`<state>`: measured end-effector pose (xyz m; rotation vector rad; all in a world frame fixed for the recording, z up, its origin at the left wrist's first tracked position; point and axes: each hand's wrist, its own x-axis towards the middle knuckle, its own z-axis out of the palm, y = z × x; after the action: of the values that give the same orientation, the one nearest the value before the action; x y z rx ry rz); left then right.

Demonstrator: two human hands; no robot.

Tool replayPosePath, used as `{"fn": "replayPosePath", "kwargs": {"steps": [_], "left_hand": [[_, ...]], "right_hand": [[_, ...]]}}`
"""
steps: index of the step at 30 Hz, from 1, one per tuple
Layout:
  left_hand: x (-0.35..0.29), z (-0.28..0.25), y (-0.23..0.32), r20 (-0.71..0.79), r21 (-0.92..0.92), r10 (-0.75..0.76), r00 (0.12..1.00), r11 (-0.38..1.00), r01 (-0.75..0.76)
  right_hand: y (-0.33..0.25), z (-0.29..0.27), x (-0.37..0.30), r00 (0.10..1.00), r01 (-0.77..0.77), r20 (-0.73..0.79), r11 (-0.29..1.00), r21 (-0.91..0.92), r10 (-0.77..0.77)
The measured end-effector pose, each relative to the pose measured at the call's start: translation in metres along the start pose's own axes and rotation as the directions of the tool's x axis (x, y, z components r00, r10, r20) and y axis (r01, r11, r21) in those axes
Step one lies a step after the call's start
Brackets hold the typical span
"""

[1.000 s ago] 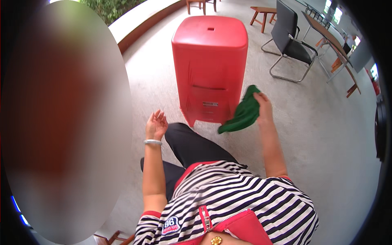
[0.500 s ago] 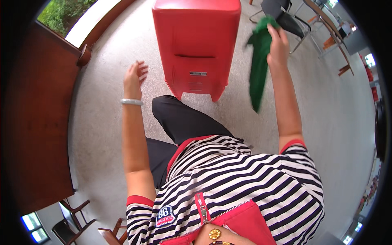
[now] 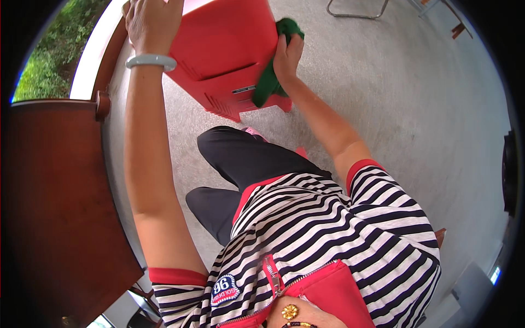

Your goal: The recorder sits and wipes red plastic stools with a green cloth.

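Note:
A tall red plastic stool [image 3: 219, 46], perhaps a stack of them, stands upright on the floor ahead of me. My left hand [image 3: 156, 24], a pale bangle on its wrist, is at its upper left edge with bent fingers that seem to grip it. The top of that hand and of the stool is cut off by the picture's upper rim. My right hand [image 3: 289, 57] is closed on a green cloth [image 3: 268, 85] at the stool's right side. The cloth hangs down against the red surface, slightly blurred.
A dark reddish-brown wooden table [image 3: 54, 186] fills the left side. Behind it a pale ledge [image 3: 87, 60] borders green plants. Chair legs of bent metal [image 3: 358, 15] stand at the far right on the grey floor [image 3: 383, 109].
The view has turned rightward, so the stool sits further left. My left hand has risen to its upper edge. My right hand has brought the green cloth against its right side.

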<state>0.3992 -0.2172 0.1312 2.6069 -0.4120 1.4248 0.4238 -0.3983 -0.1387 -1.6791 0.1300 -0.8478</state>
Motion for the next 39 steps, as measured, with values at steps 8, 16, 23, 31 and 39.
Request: {"fn": "replayPosePath", "kwargs": {"steps": [8, 16, 23, 31, 39], "left_hand": [[0.017, 0.068, 0.015, 0.437, 0.166, -0.023, 0.899, 0.985, -0.055], [0.009, 0.070, -0.035, 0.513, 0.247, -0.030, 0.858, 0.962, -0.115], [0.008, 0.054, 0.007, 0.321, 0.055, -0.077, 0.944, 0.997, 0.062], [-0.010, 0.053, 0.029, -0.050, 0.442, 0.043, 0.998, 0.897, -0.016], [-0.024, 0.061, 0.031, -0.104, 0.063, -0.017, 0.994, 0.998, 0.024]], "right_hand": [[0.198, -0.068, -0.105, 0.739, -0.657, 0.060, 0.738, -0.157, 0.671], [0.232, -0.120, -0.066, 0.389, -0.921, 0.394, 0.343, 0.184, 0.833], [0.264, -0.207, -0.064, 0.156, -0.959, 0.177, 0.106, 0.262, 0.972], [0.189, -0.168, -0.025, 0.535, -0.845, 0.114, 0.532, 0.060, 0.837], [0.093, -0.031, 0.029, 0.832, -0.442, 0.358, 0.896, -0.035, 0.424]]}}
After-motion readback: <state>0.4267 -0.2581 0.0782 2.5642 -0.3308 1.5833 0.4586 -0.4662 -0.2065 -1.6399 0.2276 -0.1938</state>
